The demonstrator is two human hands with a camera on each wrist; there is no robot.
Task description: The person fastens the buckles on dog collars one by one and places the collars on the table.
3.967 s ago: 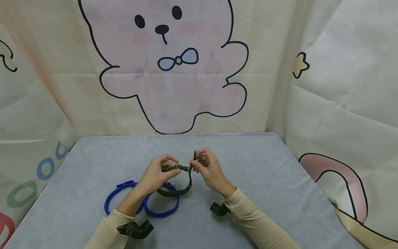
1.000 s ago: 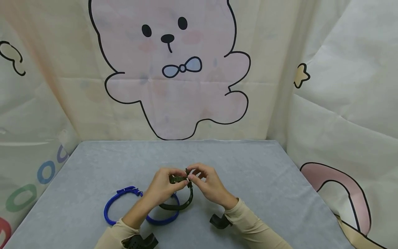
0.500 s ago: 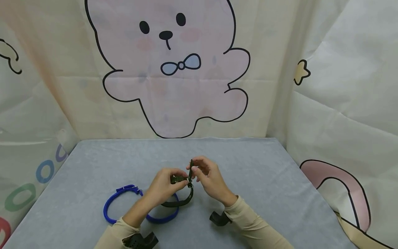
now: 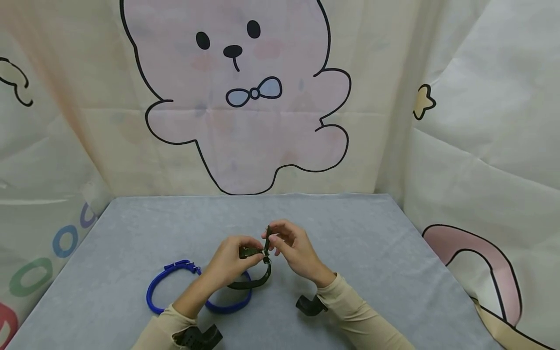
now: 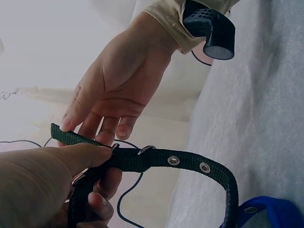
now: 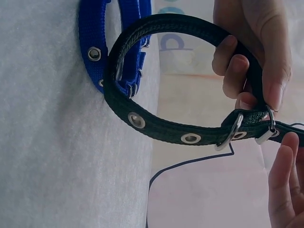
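Observation:
A dark green pet collar (image 4: 261,281) with metal eyelets hangs as a loop between both hands. My left hand (image 4: 228,260) pinches it beside the buckle (image 6: 270,124), thumb on top and fingers below. My right hand (image 4: 297,250) holds the strap's free end between thumb and fingertips; in the head view that end points upward. In the right wrist view, a metal D-ring (image 6: 232,133) sits on the strap next to the buckle, and eyelets show along the loop. The left wrist view shows the strap's tip (image 5: 59,133) under the right thumb.
Two blue collars (image 4: 153,289) lie on the grey-blue cloth-covered table (image 4: 350,233), partly hidden behind the left forearm. Printed fabric with a cartoon bear (image 4: 245,126) closes off the back, with more fabric at both sides. Each wrist wears a black camera (image 4: 309,306).
Since one second ago my right hand has drawn up and away from the buckle, and more of the free strap end shows. During the last half second there is almost no movement.

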